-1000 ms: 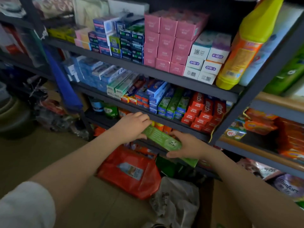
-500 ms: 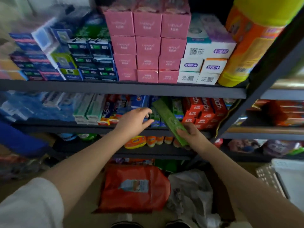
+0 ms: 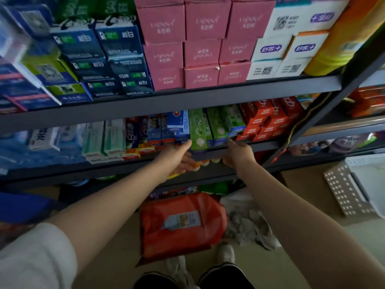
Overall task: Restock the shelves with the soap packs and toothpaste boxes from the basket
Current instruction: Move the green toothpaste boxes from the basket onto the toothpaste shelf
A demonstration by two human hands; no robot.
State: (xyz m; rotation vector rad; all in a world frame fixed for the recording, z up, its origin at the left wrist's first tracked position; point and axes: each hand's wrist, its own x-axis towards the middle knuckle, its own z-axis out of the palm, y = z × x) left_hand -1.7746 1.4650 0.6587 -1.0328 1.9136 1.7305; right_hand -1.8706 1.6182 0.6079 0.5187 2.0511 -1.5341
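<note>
A green toothpaste box [image 3: 197,130] lies end-out on the middle shelf [image 3: 262,145], in the row of green boxes [image 3: 218,124] between blue and red ones. My left hand [image 3: 177,158] reaches up with its fingers stretched out, the fingertips touching the box's lower left corner. At the shelf's front edge my right hand [image 3: 237,152] rests with its fingertips against the lower ends of the green boxes to the right. Neither hand holds anything. Pink soap boxes [image 3: 200,53] are stacked on the shelf above.
A white perforated basket [image 3: 350,192] stands on the floor at the right. A red plastic pack [image 3: 183,224] and a crumpled white bag [image 3: 248,224] lie on the floor below my arms. Red boxes [image 3: 268,119] fill the shelf's right end, beside a dark slanted upright [image 3: 325,113].
My right hand carried the green toothpaste box up and slid it into the green row, then let go. My left hand moved right to its side. The view closed in on the shelves.
</note>
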